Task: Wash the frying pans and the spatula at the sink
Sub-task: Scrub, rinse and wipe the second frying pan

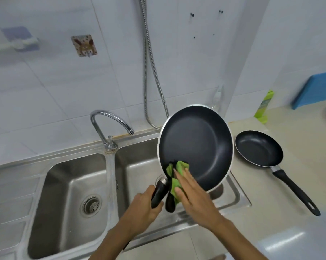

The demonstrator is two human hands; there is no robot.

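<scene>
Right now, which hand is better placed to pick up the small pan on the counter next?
Right, I'd say. The right hand only presses the green cloth into the large pan and lies nearer the small pan; the left hand grips the large pan's handle.

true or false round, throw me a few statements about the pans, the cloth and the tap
1. The left hand has a grip on the big pan handle. True.
2. The right hand presses a blue sponge into it. False: a green cloth.
3. The small pan sits in the left basin. False: it lies on the counter.
4. Water pours from the tap. False: no stream shows.
5. The big pan is over the right basin. True.
</scene>
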